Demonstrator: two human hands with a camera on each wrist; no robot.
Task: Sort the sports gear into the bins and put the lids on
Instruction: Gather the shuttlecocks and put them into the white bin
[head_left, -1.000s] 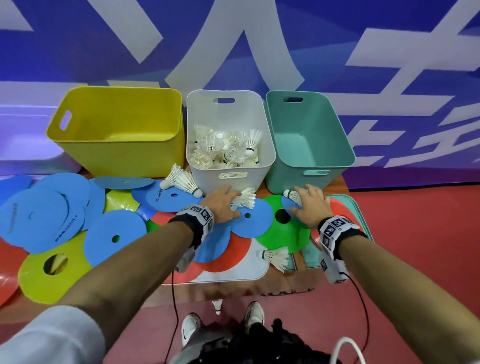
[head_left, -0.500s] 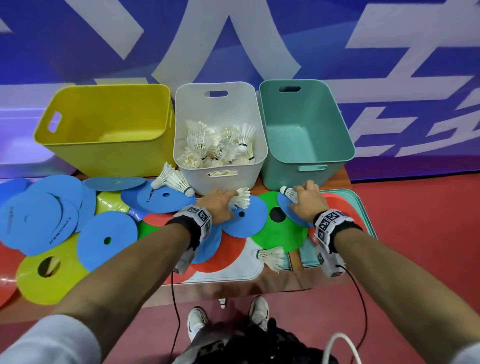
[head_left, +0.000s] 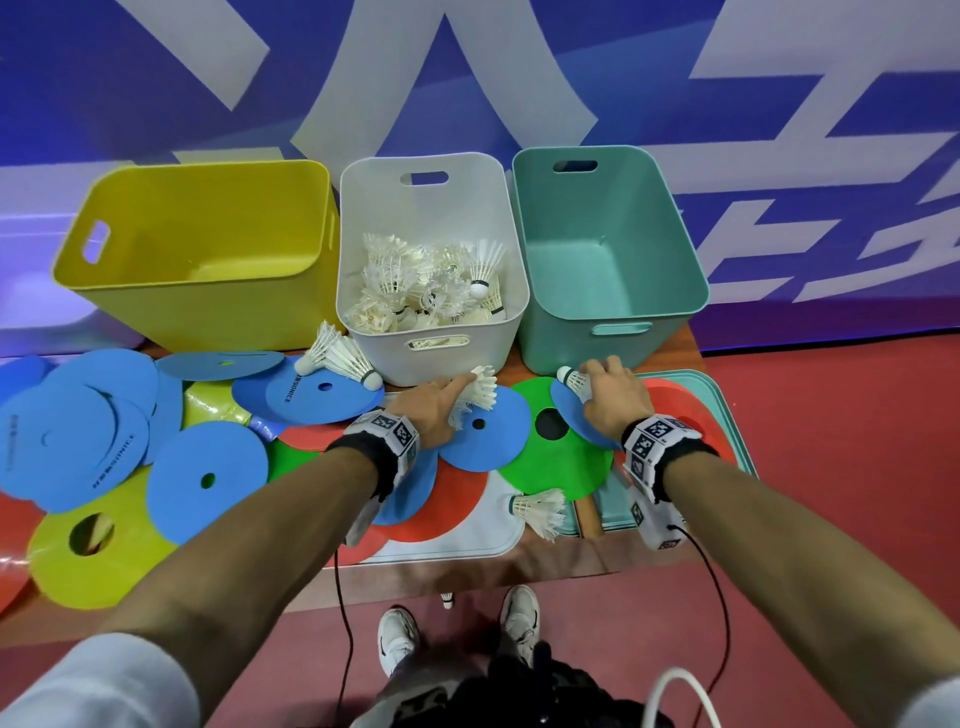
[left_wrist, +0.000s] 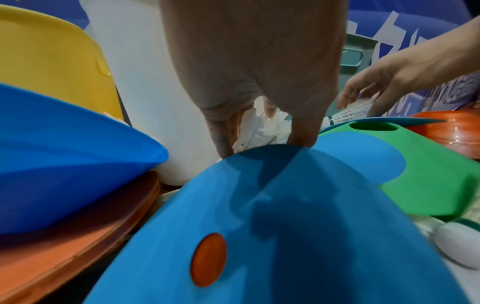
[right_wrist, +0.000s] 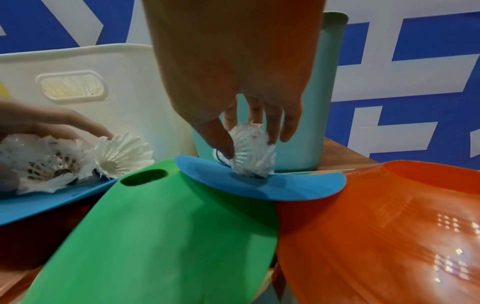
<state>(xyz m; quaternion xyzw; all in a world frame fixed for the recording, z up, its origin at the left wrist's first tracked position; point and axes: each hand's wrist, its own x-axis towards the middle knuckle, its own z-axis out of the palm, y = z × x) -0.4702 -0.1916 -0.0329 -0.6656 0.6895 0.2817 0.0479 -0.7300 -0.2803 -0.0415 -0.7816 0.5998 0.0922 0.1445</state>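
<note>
Shuttlecocks are the gear in play: a heap of them (head_left: 431, 291) lies in the white bin (head_left: 363, 249), which stands at the far side of the worktop (head_left: 467, 564) between the yellow bin (head_left: 208, 291) on the left and the teal bin (head_left: 670, 260) on the right. Both of those show only bare bottoms.

Just in front of the white bin, the left hand (head_left: 431, 415) reaches over a blue disc (head_left: 488, 441), its fingers (left_wrist: 302, 133) curled down around a small bunch of shuttlecocks (head_left: 475, 395); the wrist view looks like more than one, though the feathers blur together. The right hand (head_left: 615, 400) is close to the teal bin's near wall, thumb and fingers (right_wrist: 221, 135) pinching a single shuttlecock (right_wrist: 250, 152) that rests on a smaller blue disc (right_wrist: 285, 187); its cork tip points left in the head view. That disc overlaps a green disc (head_left: 561, 467) and an orange one (right_wrist: 376, 226).

Two more shuttlecocks (head_left: 343, 358) lie on another blue disc (head_left: 311, 400) near the white bin's left corner, and one loose shuttlecock (head_left: 540, 512) lies at the near edge of the green disc. Many blue, yellow and red discs (head_left: 93, 447) are spread over the left part of the worktop. A white lid (head_left: 467, 530) and a teal lid (head_left: 727, 410) lie flat under the discs.
</note>
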